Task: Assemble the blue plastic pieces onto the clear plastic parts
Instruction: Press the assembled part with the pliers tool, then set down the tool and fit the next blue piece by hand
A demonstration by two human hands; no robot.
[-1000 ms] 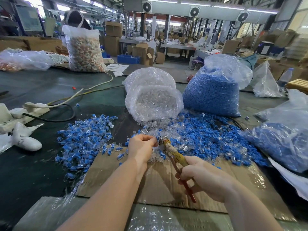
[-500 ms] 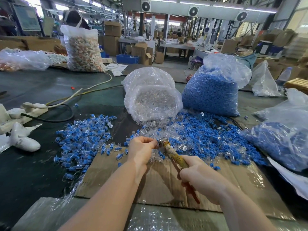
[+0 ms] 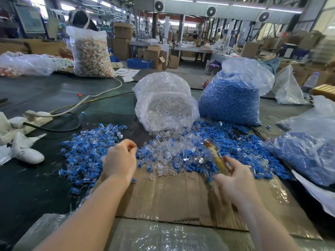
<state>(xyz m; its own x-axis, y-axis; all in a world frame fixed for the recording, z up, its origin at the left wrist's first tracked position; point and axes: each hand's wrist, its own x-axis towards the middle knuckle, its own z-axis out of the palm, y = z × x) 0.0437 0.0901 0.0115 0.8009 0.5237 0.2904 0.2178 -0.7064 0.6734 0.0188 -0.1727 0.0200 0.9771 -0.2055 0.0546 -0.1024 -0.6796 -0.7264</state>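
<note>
**Blue pieces and clear parts heaped mid-desk**

Blue pieces (image 3: pixel 241 151) and clear parts (image 3: pixel 163 156) lie mixed at twelve o'clock of the cardboard sheet (image 3: pixel 172 196). Left hand (image 3: pixel 120 160) hovers at ten o'clock, fingers curled; whether its grip holds anything I cannot tell. Right hand (image 3: pixel 237 180), at two o'clock, grips a blurred yellow tool (image 3: pixel 215 158).

Two bare forearms extended forward from the near edge, left hand (image 3: pixel 120 159) held palm down with fingers curled loosely inward, right hand (image 3: pixel 237 180) blurred, fingers wrapped around a worn yellow-handled tool (image 3: pixel 214 156) angled up and left
</note>
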